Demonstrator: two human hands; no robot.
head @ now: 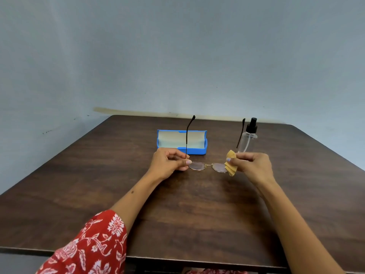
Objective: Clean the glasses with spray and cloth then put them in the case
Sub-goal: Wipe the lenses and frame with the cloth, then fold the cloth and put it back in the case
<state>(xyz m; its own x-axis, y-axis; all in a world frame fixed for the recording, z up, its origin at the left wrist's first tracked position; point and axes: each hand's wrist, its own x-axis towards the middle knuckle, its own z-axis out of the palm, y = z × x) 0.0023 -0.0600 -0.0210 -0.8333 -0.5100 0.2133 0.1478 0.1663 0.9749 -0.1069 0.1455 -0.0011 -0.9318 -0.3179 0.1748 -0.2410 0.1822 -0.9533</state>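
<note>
both hands busy: left hand (171, 161) pinches glasses (207, 167) at the hinge above the table (177, 204), right hand (251, 164) grips cloth (231, 168) on one lens. wiping step, looks like. next: other lens, then the open case (182, 142) behind.

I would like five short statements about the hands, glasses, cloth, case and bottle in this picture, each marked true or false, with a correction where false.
1. The blue case is closed. False: it lies open, its pale lining showing.
2. The right hand holds a yellow cloth against one lens of the glasses. True.
3. The left hand grips the spray bottle. False: it pinches the glasses at the frame's end; the bottle stands alone on the table.
4. The glasses' temple arms are unfolded and point away from the person. True.
5. The glasses lie inside the case. False: they are held in front of it, outside.
</note>
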